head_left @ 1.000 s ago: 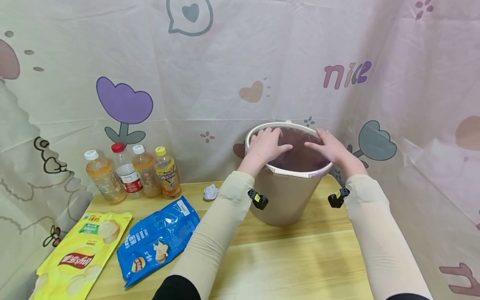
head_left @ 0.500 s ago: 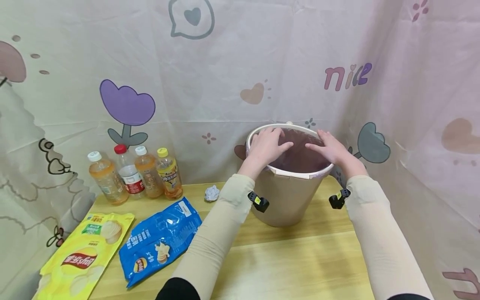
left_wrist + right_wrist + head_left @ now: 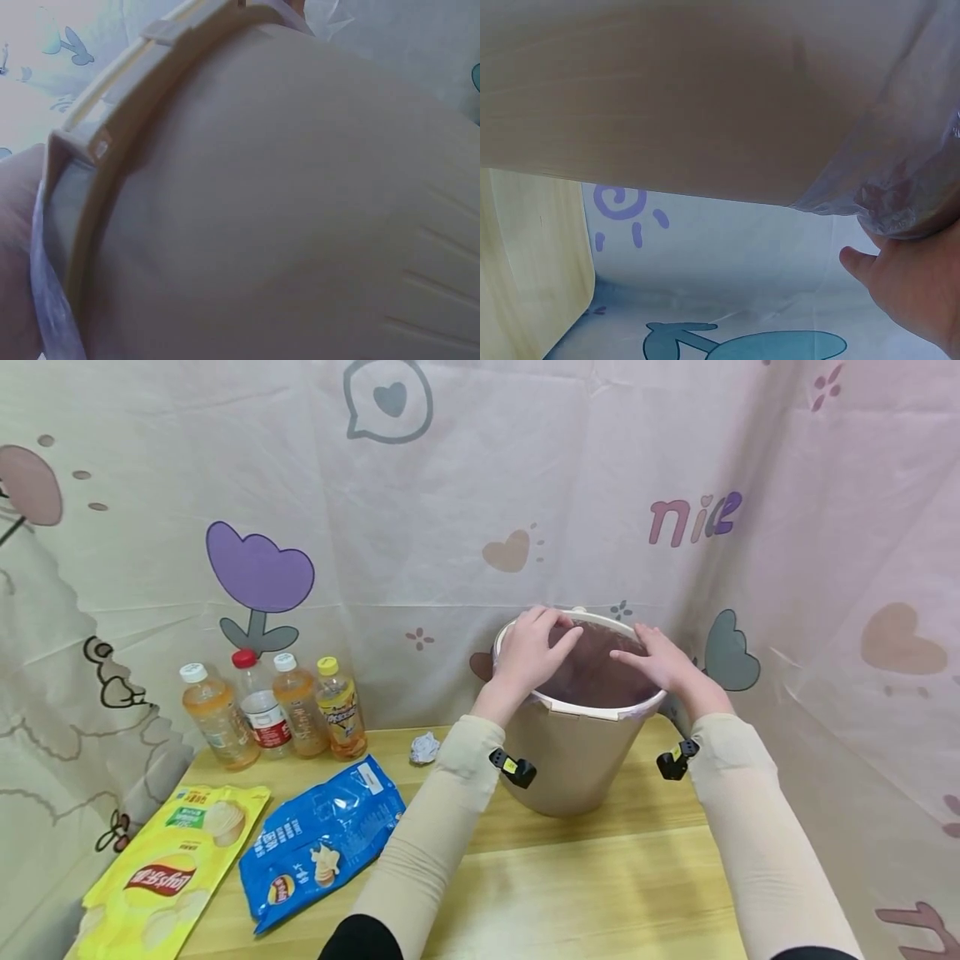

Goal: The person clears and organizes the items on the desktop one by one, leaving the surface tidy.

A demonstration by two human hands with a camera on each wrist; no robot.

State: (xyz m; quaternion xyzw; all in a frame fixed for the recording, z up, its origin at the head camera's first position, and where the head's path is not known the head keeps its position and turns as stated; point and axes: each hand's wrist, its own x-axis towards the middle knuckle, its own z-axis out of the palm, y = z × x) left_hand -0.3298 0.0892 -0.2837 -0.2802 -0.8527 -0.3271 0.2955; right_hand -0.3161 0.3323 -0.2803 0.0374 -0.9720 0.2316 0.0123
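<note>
A beige trash bin [image 3: 570,760] with a cream rim ring stands on the table. A thin clear bin liner [image 3: 900,187] lines it and hangs over the outside of the rim. My left hand [image 3: 527,652] rests over the left side of the rim, fingers bent loosely and thumb pointing in over the opening. On the opposite side my right hand [image 3: 667,662] lies at the rim, its thumb stretched inward. In the right wrist view one finger shows outside the bin, beside the liner. In the left wrist view the bin wall hides most of the left hand.
Several plastic drink bottles [image 3: 270,710] stand at the back left of the wooden table [image 3: 585,893]. A yellow chip bag [image 3: 168,868] and a blue chip bag [image 3: 322,843] lie in front of them. A crumpled paper ball [image 3: 424,748] sits left of the bin. A printed curtain [image 3: 420,527] hangs behind.
My left hand has turned and lifted slightly at the rim, its thumb now angled up towards its fingers. The right hand stays in place. The head view has shifted a little.
</note>
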